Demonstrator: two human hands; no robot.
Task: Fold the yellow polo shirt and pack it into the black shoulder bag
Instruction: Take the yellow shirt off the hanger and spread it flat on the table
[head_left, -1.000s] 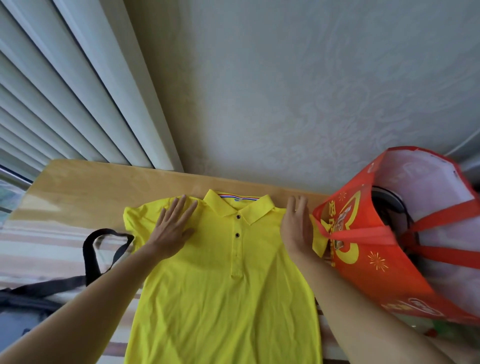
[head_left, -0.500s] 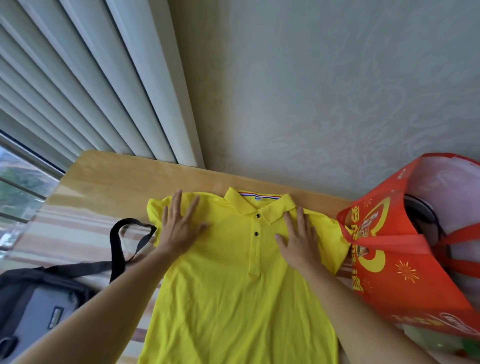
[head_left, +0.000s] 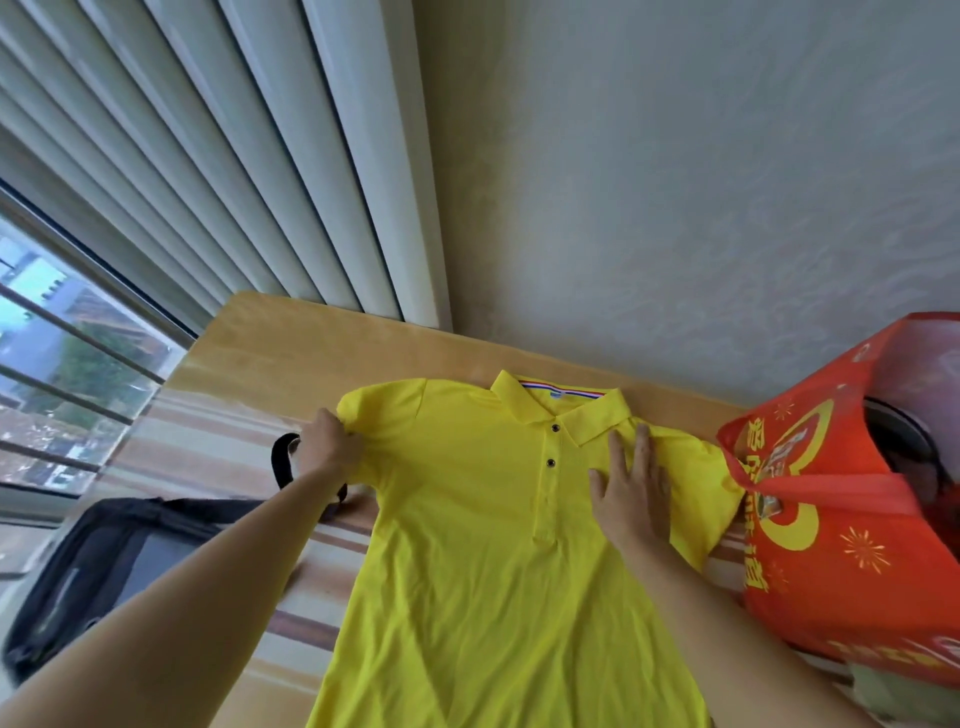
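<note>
The yellow polo shirt (head_left: 467, 545) lies face up and unfolded on the striped tabletop (head_left: 218, 431), collar toward the wall, its hem running out of view at the near edge. The right hand (head_left: 631, 493) rests flat on the chest just right of the button placket, fingers straight and spread, much where it lay half a second ago. The left hand (head_left: 332, 447) has changed: a moment ago it lay open and spread on the left shoulder, and now it has slid outward to the left sleeve, where its fingers curl and pinch the sleeve's edge. The black shoulder bag (head_left: 104, 566) sits on the tabletop to the left of the shirt, its strap looping up beside the left wrist. A red tote bag (head_left: 831, 545) stands to the right, touching the right sleeve.
</note>
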